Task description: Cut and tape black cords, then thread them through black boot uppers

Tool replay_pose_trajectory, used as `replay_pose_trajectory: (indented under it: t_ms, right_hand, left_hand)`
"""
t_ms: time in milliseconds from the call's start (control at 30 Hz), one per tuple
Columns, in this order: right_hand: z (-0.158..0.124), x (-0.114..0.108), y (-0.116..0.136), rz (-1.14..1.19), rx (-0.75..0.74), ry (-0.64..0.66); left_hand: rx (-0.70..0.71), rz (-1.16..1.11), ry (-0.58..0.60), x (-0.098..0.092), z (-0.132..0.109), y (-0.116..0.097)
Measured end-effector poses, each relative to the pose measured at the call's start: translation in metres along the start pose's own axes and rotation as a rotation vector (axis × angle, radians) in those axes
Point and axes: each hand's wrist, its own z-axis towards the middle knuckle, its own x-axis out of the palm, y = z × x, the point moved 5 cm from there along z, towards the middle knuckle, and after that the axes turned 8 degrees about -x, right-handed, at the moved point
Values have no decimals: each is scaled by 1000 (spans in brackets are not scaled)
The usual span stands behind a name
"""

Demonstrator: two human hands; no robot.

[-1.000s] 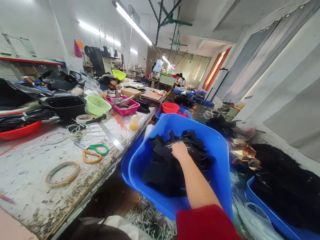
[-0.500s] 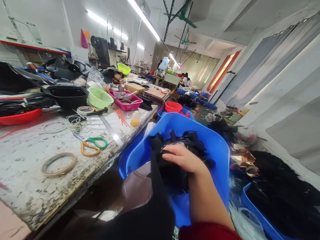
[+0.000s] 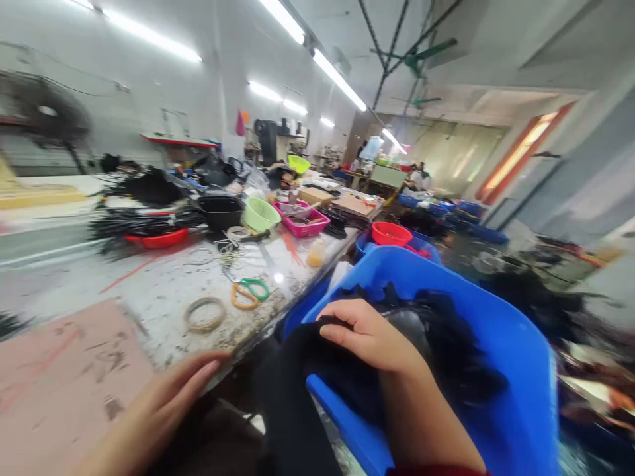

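Left hand [image 3: 163, 404] is now reaching into view, spread open at the table [image 3: 159, 294] edge; right hand [image 3: 372, 338] is clutching black cloth [image 3: 294, 396] (blue tub [image 3: 516, 410] just beneath).

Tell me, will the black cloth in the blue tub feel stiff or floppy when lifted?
Probably floppy: the cloth drapes over the tub rim below the right hand. Likely light, since one hand gathers it.

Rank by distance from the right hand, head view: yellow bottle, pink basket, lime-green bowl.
1. yellow bottle, at the table edge beside the blue tub, left of the right hand holding black fabric.
2. pink basket, farther back on the table.
3. lime-green bowl, far back on the table.
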Motion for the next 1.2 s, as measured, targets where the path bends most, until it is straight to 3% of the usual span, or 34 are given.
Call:
replay_pose_trajectory:
  t_ms: [67,133,233,367,500,667,1000,1200]
  right_hand:
    - [16,18,15,-6,-90,26]
    - [27,33,30,-47,-168,9]
    - [33,51,47,-95,-279,-81]
    - [32,65,56,-46,-383,-223]
    - [28,66,59,71,-395,-321]
    - [25,66,66,154,-400,-223]
    - [24,69,67,201,-422,-254]
    - [24,71,66,227,-391,-245]
  left_hand:
    - [18,-59,55,-1,0,-23]
    - [50,-299,194,1,-1,-44]
    - [28,-524,206,-3,-6,-56]
    - [-36,-631,156,-12,-17,-51]
    - [-83,-633,171,-16,-25,-49]
    - [-95,-655,221,-15,-27,-50]
    - [-172,-697,249,-12,-28,-45]
    - [-140,-691,235,-10,-29,-42]
